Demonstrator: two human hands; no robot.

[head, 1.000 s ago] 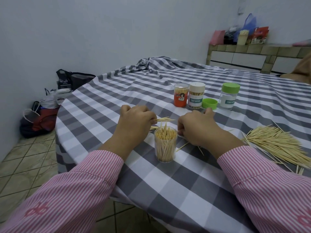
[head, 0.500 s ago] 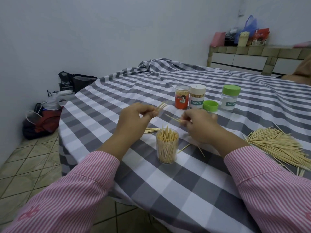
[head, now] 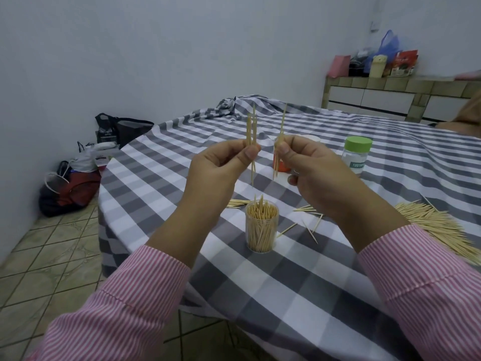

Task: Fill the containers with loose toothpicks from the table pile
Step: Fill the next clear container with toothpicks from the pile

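A clear open container [head: 261,227] packed with upright toothpicks stands on the checked tablecloth [head: 299,282], below and between my hands. My left hand [head: 218,168] pinches a few toothpicks [head: 251,128] upright, well above the container. My right hand [head: 309,168] pinches a couple of toothpicks [head: 280,142] upright beside them. The big loose toothpick pile [head: 437,227] lies at the right. A green-lidded container [head: 357,155] stands behind my right hand; an orange container [head: 281,165] is mostly hidden by that hand.
Stray toothpicks [head: 309,227] lie around the clear container, with a small bunch [head: 238,203] to its left. Bags [head: 70,186] sit on the tiled floor by the left wall. A tiled counter [head: 400,97] with packages stands at the back right.
Both hands rose from the table with toothpicks, turning them from lying flat to upright, and now hold them high above the clear container. The camera tilted up.
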